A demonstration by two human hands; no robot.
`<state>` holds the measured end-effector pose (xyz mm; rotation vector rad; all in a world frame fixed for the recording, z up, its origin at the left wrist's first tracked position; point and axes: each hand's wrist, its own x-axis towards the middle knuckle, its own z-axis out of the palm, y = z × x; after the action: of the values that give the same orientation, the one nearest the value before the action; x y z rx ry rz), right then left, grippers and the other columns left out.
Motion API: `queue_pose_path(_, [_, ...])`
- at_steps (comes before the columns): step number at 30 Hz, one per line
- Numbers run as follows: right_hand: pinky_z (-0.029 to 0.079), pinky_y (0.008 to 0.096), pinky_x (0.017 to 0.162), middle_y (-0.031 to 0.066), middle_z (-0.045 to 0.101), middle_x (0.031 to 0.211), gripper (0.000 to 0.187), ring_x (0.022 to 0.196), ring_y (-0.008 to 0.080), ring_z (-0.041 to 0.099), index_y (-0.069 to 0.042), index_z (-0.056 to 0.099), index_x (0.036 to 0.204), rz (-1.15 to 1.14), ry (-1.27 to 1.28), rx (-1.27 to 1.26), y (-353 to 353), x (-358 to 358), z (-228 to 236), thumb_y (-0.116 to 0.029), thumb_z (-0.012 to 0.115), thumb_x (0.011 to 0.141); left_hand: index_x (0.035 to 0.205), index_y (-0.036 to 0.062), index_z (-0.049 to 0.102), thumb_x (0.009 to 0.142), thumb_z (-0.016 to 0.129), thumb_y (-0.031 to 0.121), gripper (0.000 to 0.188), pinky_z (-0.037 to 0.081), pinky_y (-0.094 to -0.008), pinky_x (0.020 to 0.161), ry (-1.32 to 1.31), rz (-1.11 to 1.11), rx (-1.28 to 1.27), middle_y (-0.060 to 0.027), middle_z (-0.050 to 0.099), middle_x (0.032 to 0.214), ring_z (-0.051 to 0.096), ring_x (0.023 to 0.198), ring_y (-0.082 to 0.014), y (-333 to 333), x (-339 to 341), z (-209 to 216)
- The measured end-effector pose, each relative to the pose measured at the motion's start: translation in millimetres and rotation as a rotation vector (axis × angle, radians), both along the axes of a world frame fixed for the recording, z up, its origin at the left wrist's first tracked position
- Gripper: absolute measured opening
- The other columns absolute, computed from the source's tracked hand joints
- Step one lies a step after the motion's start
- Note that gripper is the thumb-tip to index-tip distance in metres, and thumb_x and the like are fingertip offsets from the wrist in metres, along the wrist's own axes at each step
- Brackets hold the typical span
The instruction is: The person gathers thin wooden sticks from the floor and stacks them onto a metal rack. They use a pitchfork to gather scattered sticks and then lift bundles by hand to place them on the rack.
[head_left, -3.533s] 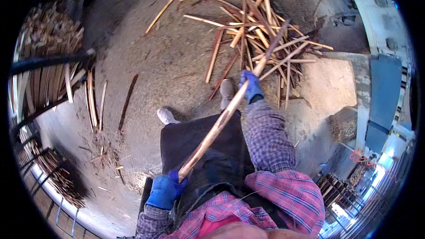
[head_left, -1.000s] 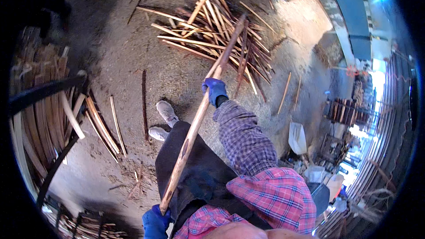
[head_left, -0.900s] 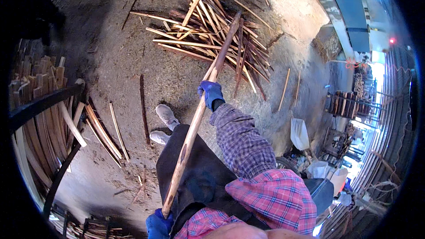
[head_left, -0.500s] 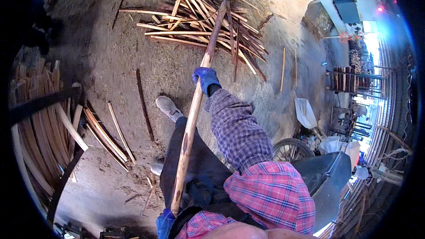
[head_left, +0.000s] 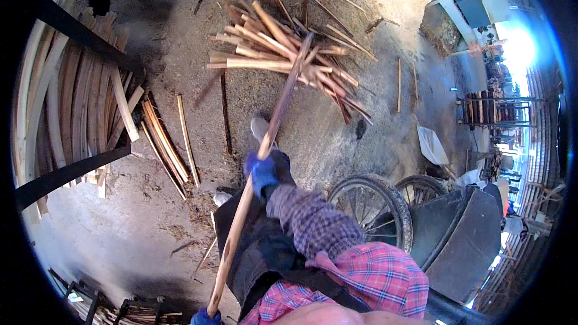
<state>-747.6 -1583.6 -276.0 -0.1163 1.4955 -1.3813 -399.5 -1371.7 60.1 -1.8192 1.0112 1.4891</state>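
1 view looks out here: the left of 2 fisheye cameras worn side by side on the head. It faces steeply down and a little forward, upright and unmirrored. Nearest the lens is the pink plaid shirt, large at the lower edge; farther down come a shoe and the floor. The pole runs from the near lower edge away to the farther pile of sticks in the upper middle. The reach is wide, from the stacked boards at left to the corrugated sheeting at right, with straight edges bending toward a dark, rounded rim.
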Motion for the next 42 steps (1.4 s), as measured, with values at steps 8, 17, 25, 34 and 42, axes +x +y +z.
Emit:
queue_pose_path(8, [0.044,0.0291,0.052,0.0033,0.054,0.068,0.009,0.057,0.0151,0.054,-0.005,0.056,0.086,0.1,-0.266,0.368,19,20,130,-0.008,0.064,0.081,0.089,0.0069,0.062,0.076,0.06,0.046,0.041,0.049,-0.0446,0.062,-0.201,-0.112,0.078,-0.0151,0.065,0.071,0.063,0.067,-0.0337,37,13,18])
queue_pose_path(17, [0.042,0.0298,0.046,0.0037,0.05,0.061,0.013,0.052,0.0163,0.05,-0.007,0.048,0.073,0.111,-0.057,-0.036,-205,-195,76,-0.012,0.053,0.084,0.09,0.0042,0.064,0.073,0.064,0.039,0.039,0.049,-0.0461,0.069,-0.13,-0.159,-0.141,-0.0206,0.065,0.085,0.062,0.082,-0.0383,-133,-179,-100])
queue_pose_path(25, [0.044,0.0369,0.046,0.0105,0.056,0.064,0.018,0.053,0.0217,0.055,-0.003,0.048,0.077,0.139,0.38,0.22,-400,-408,-11,-0.015,0.06,0.079,0.091,0.0006,0.061,0.076,0.065,0.033,0.036,0.048,-0.0444,0.06,0.204,-0.194,-0.536,-0.0232,0.062,0.076,0.061,0.073,-0.0408,-348,-384,-200])
queue_pose_path(34, [0.042,0.0273,0.041,0.0058,0.054,0.061,0.029,0.047,0.0154,0.053,-0.002,0.05,0.082,0.016,0.273,0.247,-308,-338,-31,-0.029,0.061,0.084,0.091,0.0027,0.061,0.074,0.067,0.039,0.04,0.048,-0.0463,0.061,0.307,-0.105,-0.317,-0.0237,0.062,0.076,0.062,0.074,-0.0391,-287,-340,-195])
queue_pose_path(42, [0.042,0.0269,0.04,0.0072,0.053,0.061,0.02,0.045,0.0147,0.051,-0.002,0.048,0.085,0.12,0.483,0.114,-175,-244,-50,-0.02,0.057,0.085,0.081,0.0036,0.063,0.071,0.067,0.045,0.042,0.049,-0.0459,0.06,0.235,-0.201,-0.391,-0.0224,0.063,0.075,0.063,0.073,-0.0376,-177,-234,-143])
